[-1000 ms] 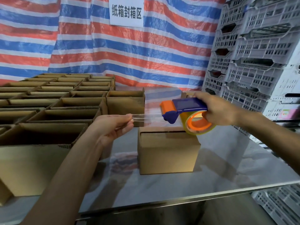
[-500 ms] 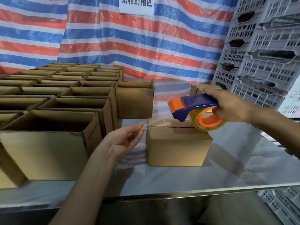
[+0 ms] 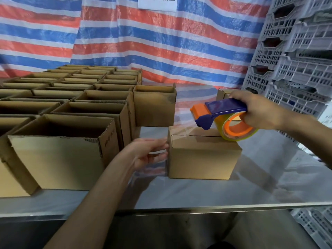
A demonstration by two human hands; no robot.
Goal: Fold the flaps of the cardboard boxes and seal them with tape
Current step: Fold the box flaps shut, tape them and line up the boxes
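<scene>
A small closed cardboard box [image 3: 203,159] stands on the steel table [image 3: 269,186], its top flaps folded with a seam showing. My right hand [image 3: 258,110] grips a blue and orange tape dispenser [image 3: 222,115] just above the box's top. A strip of clear tape [image 3: 179,133] runs from the dispenser down over the box's left edge. My left hand [image 3: 149,153] is at the box's left side, pinching the free end of the tape against it.
Several open cardboard boxes [image 3: 62,150] stand in rows on the left half of the table. One more small box [image 3: 222,94] sits behind my right hand. Grey plastic crates [image 3: 296,60] are stacked at the right. A striped tarp [image 3: 143,42] hangs behind.
My left hand has pulled the tape end down from in front of the dispenser to the box's left side. The dispenser has come lower, close over the box top.
</scene>
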